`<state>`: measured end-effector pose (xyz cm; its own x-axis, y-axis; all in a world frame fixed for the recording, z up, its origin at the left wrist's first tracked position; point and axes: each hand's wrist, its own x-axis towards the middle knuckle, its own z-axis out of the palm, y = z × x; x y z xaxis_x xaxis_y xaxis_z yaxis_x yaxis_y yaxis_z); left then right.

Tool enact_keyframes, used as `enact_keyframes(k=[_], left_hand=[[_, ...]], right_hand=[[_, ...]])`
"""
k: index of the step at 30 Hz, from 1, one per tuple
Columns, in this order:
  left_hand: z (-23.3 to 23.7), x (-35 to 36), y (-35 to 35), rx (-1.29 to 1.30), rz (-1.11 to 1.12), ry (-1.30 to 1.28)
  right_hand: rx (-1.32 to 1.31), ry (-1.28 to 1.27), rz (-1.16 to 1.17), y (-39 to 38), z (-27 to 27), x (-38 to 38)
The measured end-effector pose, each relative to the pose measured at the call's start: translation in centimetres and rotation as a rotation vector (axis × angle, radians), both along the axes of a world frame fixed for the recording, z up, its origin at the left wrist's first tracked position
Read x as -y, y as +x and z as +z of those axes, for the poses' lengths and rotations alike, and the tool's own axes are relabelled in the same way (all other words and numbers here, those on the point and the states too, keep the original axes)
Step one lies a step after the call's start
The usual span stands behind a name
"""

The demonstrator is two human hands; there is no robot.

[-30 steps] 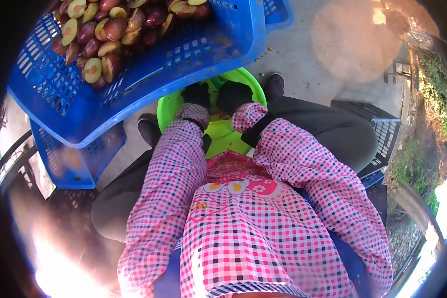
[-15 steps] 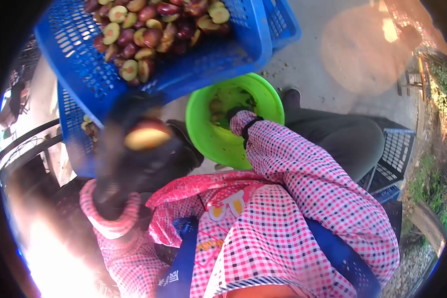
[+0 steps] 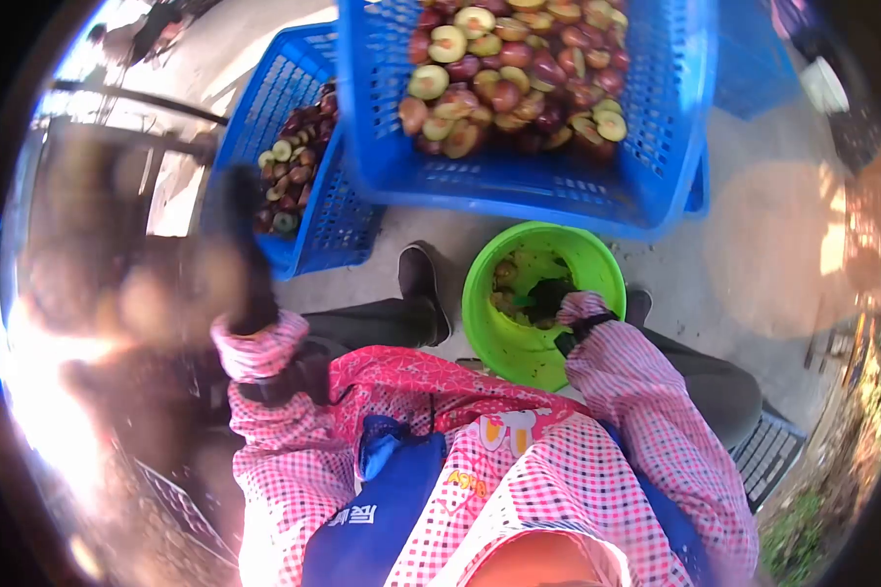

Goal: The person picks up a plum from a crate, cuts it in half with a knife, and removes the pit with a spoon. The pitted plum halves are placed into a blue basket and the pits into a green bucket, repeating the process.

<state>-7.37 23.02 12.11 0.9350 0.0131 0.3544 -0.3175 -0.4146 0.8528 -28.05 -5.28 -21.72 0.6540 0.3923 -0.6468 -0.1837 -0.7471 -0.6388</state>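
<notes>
The green bucket [image 3: 485,328] sits between the wearer's two dark shoes, [image 3: 421,284] to its left and [image 3: 639,305] to its right, above a grey concrete floor [image 3: 671,274]. The right hand [image 3: 550,296], in a black glove, is lowered inside the green bucket, towards its right side; whether it is clenched or grasping anything cannot be determined. Brownish fruit pieces [image 3: 505,276] and dark scraps lie in the bottom of the green bucket, to the left of and around that glove. The left hand [image 3: 240,230], also in a black glove, is raised well to the left of the green bucket, nearest to the smaller-looking blue crate; it is blurred, and its grip, contact or contents cannot be confirmed. Halved plums [image 3: 519,83], red-skinned with yellow-green cut faces, are heaped in the large blue crate [image 3: 548,186] directly beyond the green bucket. The crate's near rim overlaps the green bucket's far rim in view; contact cannot be determined. More plums [image 3: 289,176], some cut, lie in the smaller-looking blue crate [image 3: 338,230], beyond and to the left of the green bucket. A black crate [image 3: 768,455] is partly visible to the right of the green bucket, past the wearer's knee. Both sleeves [image 3: 656,401] are pink-checked.
</notes>
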Motion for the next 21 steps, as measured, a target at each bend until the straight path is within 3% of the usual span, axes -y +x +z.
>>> enact_keyframes(k=[2, 3, 4, 6, 8, 9, 10, 12, 13, 14, 15, 16, 17, 20, 21], left_hand=[[-3.6, -0.5, -3.8, -0.166, -0.218, 0.114], [-5.8, 0.0, -5.5, -0.444, -0.16, -0.008], [-5.8, 1.2, -7.8, -0.511, -0.294, 0.039], [-5.6, 3.8, -11.9, -0.481, -0.599, 0.188], [-5.8, 5.6, -14.2, -0.329, -0.857, 0.384], [-8.0, 5.8, -16.1, 0.28, -0.987, 0.665], [-5.2, 5.1, -18.6, 0.288, -0.947, 0.671], [1.6, 6.6, -21.4, -0.792, -0.853, 0.137], [-4.1, 6.3, -22.4, 0.157, -1.008, 0.549], [-5.2, 6.7, -21.4, -0.182, -1.051, 0.357], [-6.3, 7.1, -20.2, -0.54, -1.021, 0.074], [-7.4, 7.6, -19.2, -0.82, -0.905, -0.18], [-7.4, 6.5, -18.8, -0.377, -0.807, 0.11], [-2.0, 6.6, -16.4, -0.578, -0.83, 0.114], [-2.7, 7.1, -15.5, -0.499, -0.769, 0.102]], right_hand=[[0.01, 0.068, -0.018, -0.1, 2.9, 2.4], [0.075, 0.177, 0.008, -0.5, 3.3, 3.9], [-0.001, 0.15, -0.154, -0.4, 9.8, 4.1], [-0.176, 0.404, -0.196, -0.1, 17.5, 4.6], [0.084, 0.598, -0.387, -0.3, 22.7, 3.3], [0.068, 0.605, -0.491, -0.3, 25.4, 2.1], [0.066, 0.605, -0.609, -1.2, 28.1, 0.8], [0.2, 0.643, -0.705, -2.4, 33.4, -3.4], [0.341, 0.683, -0.838, -3.4, 36.0, -4.9], [0.439, 0.637, -0.853, -4.9, 37.5, -5.8], [0.482, 0.694, -0.944, -1.0, 33.2, -2.3], [0.463, 0.683, -1.048, -1.2, 33.9, -1.4], [0.524, 0.671, -1.151, -2.1, 34.9, -0.5], [0.593, 0.493, -1.395, -3.9, 38.0, 5.5], [0.677, 0.533, -1.386, -4.1, 38.2, 7.5]])
